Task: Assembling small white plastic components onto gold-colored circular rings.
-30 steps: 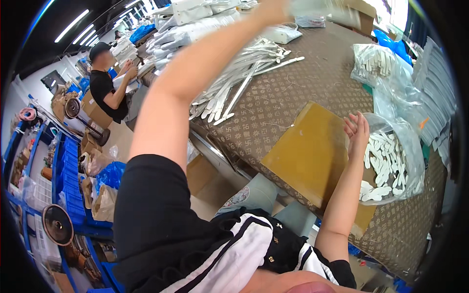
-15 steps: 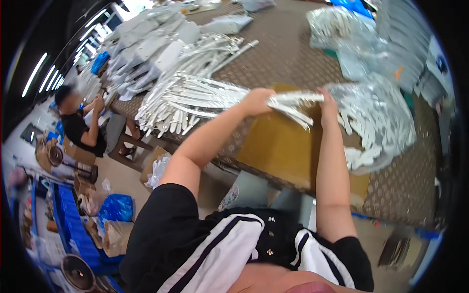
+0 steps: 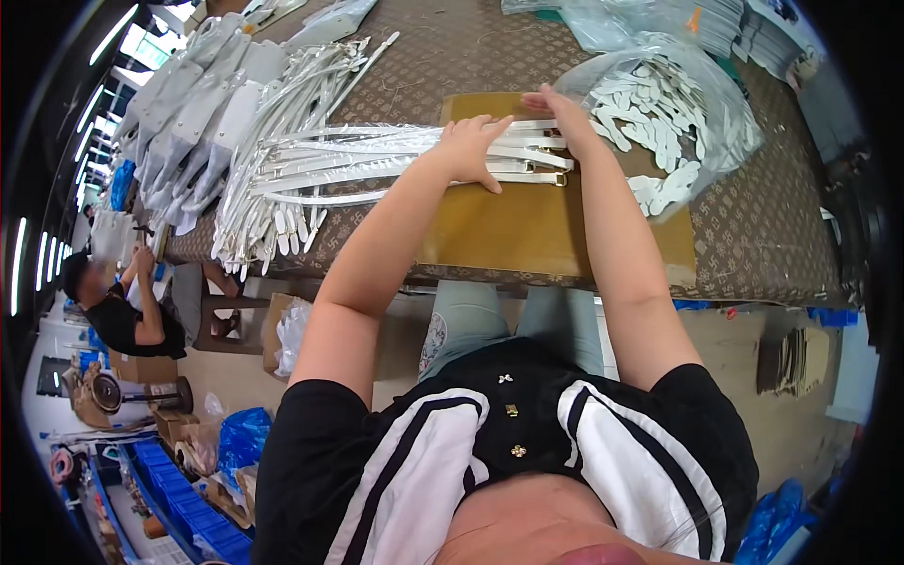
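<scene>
A fanned bundle of white straps (image 3: 344, 168) with gold-toned buckles (image 3: 559, 178) at the right end lies across an amber-brown board (image 3: 513, 231). Clear film glints along part of the bundle. My left hand (image 3: 466, 151) rests on the straps, fingers spread and thumb stretched toward me. At the buckle ends stands my right hand (image 3: 568, 121), its fingers extended and its palm side against or close by the strap ends. Neither hand is closed round anything. Some straps are hidden beneath my left hand.
More white straps (image 3: 268, 209) are heaped at the left, beside stacked white leather-like pieces (image 3: 179, 141). A clear bag (image 3: 725, 118) of small white pieces lies right of the board. The patterned tabletop (image 3: 763, 235) extends right. A person (image 3: 127, 306) works at the far left.
The bundle, held up between both hands before, now lies lower and fanned out on the board. Both hands have loosened their grip and spread their fingers. My head view has shifted.
</scene>
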The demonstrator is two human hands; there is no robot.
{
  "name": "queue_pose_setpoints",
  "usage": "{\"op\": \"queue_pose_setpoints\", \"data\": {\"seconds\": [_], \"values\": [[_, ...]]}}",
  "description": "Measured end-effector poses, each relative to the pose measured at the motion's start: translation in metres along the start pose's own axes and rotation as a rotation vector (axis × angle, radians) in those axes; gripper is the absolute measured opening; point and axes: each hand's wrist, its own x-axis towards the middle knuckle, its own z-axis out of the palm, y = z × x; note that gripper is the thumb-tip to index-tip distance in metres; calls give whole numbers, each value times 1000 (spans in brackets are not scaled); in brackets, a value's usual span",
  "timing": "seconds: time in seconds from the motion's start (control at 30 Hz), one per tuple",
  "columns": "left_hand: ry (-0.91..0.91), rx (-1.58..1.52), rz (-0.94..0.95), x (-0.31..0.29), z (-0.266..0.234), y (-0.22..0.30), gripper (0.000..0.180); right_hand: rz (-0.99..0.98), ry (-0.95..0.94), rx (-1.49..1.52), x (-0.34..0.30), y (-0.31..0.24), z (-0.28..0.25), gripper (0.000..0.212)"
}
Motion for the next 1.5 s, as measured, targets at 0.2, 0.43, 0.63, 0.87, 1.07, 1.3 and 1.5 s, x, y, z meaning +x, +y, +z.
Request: {"op": "queue_pose_setpoints", "data": {"seconds": [0.2, 0.43, 0.63, 0.87, 1.07, 1.3, 1.5], "values": [[33, -61, 46, -12, 6, 8, 113, -111, -121, -103, -24, -4, -3, 51], [606, -122, 76, -29, 62, 18, 78, -101, 239, -129, -53, 5, 33, 48], [782, -147, 123, -28, 67, 17, 53, -420, 467, -94, -30, 22, 37, 41], [755, -91, 211, -31, 48, 25, 88, -229, 468, -246, -51, 22, -8, 30], [243, 84, 34, 5, 4, 9, 124, -263, 424, -12, -69, 21, 5, 24], [-168, -2, 57, 4, -19, 13, 125, -299, 391, -151, -104, 17, 33, 22], [-120, -34, 107, -5, -10, 15, 96, -385, 415, -797, -151, 4, 20, 21]]}}
